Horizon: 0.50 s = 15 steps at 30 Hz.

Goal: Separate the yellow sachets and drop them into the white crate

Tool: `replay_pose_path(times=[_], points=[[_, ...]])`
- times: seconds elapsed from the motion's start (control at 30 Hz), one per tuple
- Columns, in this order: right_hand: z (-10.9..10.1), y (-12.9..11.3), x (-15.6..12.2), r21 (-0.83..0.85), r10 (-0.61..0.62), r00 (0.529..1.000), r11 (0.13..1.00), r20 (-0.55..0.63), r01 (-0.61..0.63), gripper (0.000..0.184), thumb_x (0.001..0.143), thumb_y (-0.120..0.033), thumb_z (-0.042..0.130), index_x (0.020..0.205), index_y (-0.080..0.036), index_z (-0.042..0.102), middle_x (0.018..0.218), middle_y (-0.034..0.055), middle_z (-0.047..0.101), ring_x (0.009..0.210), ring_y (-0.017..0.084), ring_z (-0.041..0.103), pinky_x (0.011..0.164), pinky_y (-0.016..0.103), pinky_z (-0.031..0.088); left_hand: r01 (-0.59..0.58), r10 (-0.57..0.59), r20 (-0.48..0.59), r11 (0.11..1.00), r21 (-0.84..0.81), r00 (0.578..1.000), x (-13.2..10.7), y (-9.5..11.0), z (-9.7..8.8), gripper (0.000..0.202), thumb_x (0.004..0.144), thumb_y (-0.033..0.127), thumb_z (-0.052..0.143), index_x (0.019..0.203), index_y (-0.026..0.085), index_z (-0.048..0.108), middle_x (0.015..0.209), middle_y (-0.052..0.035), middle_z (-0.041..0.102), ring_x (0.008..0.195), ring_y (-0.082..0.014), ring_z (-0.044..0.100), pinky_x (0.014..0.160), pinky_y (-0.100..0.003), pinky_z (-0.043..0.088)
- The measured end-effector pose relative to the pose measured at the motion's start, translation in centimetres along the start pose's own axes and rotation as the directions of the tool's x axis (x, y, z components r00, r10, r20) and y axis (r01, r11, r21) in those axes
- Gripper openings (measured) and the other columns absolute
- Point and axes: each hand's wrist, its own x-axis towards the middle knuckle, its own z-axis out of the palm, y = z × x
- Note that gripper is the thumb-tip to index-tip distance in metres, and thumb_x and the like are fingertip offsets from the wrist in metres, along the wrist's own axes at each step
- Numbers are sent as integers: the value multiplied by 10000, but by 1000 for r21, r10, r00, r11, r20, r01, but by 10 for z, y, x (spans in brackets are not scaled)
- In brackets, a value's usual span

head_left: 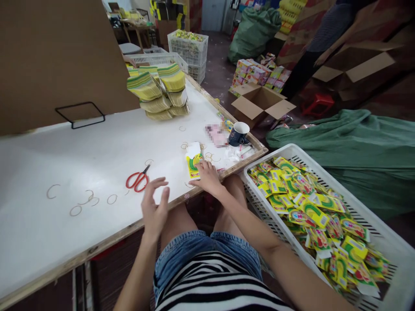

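Observation:
My left hand (154, 207) is raised over the front edge of the table, holding nothing, its thumb and fingers apart. Just beyond it on the white tabletop (106, 166) lie scissors (138, 180) with red handles. My right hand (209, 176) grips a small yellow and green printed packet (193, 166) at its right side, thumb near the lower edge. A white flap (193, 149) shows at the packet's far end. Loose rubber bands (112, 199) are scattered on the table, some of them close to the packet.
Bundled stacks of yellow-green cards (162, 93) stand at the back. A dark mug (239, 134) sits near the right corner. To my right, a white crate (292, 149) holds many packets. An open carton (259, 101) and a person (329, 32) are beyond.

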Motion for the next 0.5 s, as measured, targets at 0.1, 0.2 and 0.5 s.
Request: replay_pose_path(times=[0.1,0.2,0.5], points=[[2,-3,0,8,29,1000,1000,9,-29,563,758,-436,711,1211,-143,550,1318,195,505,1178,346,471,959,476,379,18,-22,74,999,50,997,-6,-10,25,198,895,362,538,937,189,627,1055,-74,646,1058,-226,591,973,-402,433],[-1,-5,-2,50,54,998,997,36,-56,511,758,-371,701,1190,-143,548,1337,190,505,1199,341,481,983,482,369,66,-74,150,996,53,986,-8,-21,36,218,899,361,519,961,182,626,1027,-74,657,1031,-221,602,941,-385,451],[-2,4,-7,293,116,993,949,9,-114,347,749,-245,640,1078,-202,541,1192,99,610,1166,274,544,980,444,404,128,-146,239,988,91,960,-9,-33,44,246,872,392,537,954,180,630,972,-70,683,941,-218,627,863,-357,474]])
